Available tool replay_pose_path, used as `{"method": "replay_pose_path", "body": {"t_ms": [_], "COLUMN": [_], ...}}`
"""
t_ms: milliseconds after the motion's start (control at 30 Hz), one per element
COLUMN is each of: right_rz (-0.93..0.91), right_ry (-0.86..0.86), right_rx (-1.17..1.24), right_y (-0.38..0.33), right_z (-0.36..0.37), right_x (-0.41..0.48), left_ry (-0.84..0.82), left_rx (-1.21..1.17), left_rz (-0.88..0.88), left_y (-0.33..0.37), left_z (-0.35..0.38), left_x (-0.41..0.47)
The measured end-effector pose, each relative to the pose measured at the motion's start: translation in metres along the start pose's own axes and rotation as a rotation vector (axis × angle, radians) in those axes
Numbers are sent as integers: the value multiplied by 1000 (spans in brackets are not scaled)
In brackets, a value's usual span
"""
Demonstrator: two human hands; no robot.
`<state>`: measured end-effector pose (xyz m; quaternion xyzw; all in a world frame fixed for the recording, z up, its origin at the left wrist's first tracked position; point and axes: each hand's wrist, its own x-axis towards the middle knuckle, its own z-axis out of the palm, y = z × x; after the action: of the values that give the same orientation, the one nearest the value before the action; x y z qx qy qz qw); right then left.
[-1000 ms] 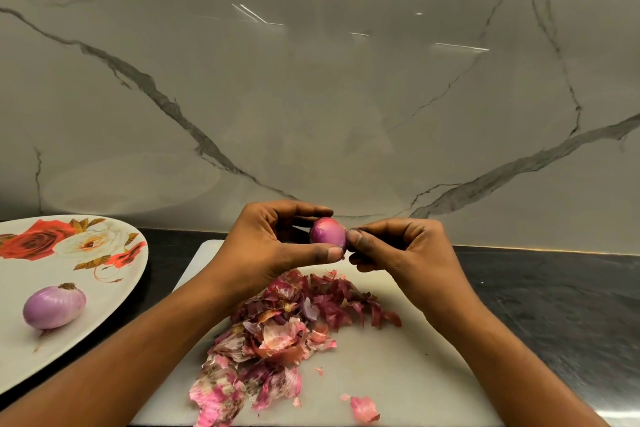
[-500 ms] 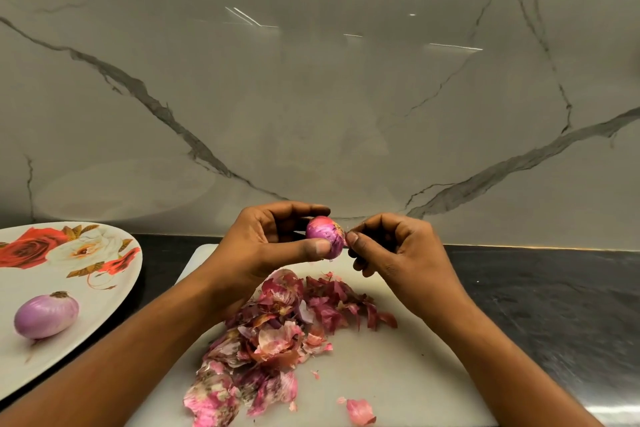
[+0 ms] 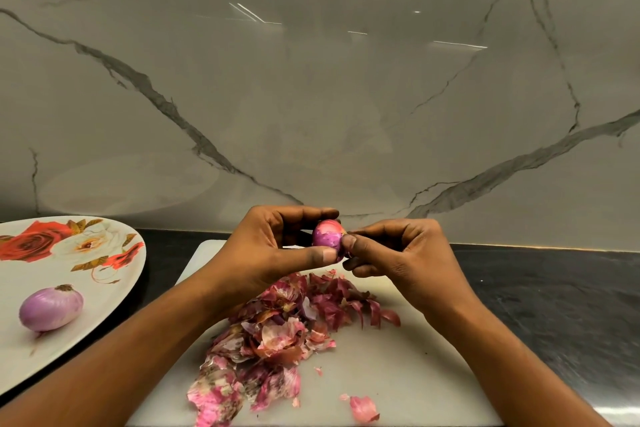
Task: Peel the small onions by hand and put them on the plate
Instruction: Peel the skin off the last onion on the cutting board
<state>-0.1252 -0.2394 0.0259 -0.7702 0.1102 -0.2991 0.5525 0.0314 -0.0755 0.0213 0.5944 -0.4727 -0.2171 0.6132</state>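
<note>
Gripping the onion (image 3: pixel 327 236) between thumb and curled fingers (image 3: pixel 311 256), the left hand (image 3: pixel 263 250) holds it in the air above the far end of the board (image 3: pixel 398 374), over the peels (image 3: pixel 277 333). The right hand (image 3: pixel 401 253) pinches the onion's right end with thumb and forefinger. Whether it has loose skin or the bulb itself is too small to tell. The onion's far side is hidden behind the left fingers, and the right hand's lower fingers curl under its palm.

Both forearms are cut off by the lower edge. The left forearm covers the board's near left corner, and the board's near edge runs out of view. The plate (image 3: pixel 20 277) is cut off at the left. A second onion (image 3: pixel 51 308) lies on it, with bare plate on every side.

A strip of dark table (image 3: pixel 554 288) separates plate and board. The board is bare right of the peels, apart from one loose scrap near its near edge. The marble wall (image 3: pixel 311 97) rises just behind the board's far edge.
</note>
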Motion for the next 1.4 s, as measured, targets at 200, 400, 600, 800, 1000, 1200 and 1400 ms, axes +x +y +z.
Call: {"method": "replay_pose_path", "body": {"t_ms": [200,400,600,800,1000,1200,1400], "right_rz": [34,7,37,12,-44,-52,-47], "right_ry": [-11,28,-20,-45,16,-22,-37], "right_rx": [3,9,65,95,17,37,27], "right_y": [0,1,0,1,3,2,5], "right_z": [-1,-1,2,-1,-1,0,-2], "right_x": [1,1,0,0,1,-1,1], "left_ry": [-5,-14,-61,-59,-70,-67,-70], "left_rx": [-9,-118,-118,-146,-196,-186,-230], "left_rz": [-15,-35,-34,-38,-56,-68,-100], "left_y": [-2,-1,-1,1,3,3,4], "left_z": [-1,-2,1,-1,-3,-2,-3], "left_x": [0,2,0,0,1,0,1]}}
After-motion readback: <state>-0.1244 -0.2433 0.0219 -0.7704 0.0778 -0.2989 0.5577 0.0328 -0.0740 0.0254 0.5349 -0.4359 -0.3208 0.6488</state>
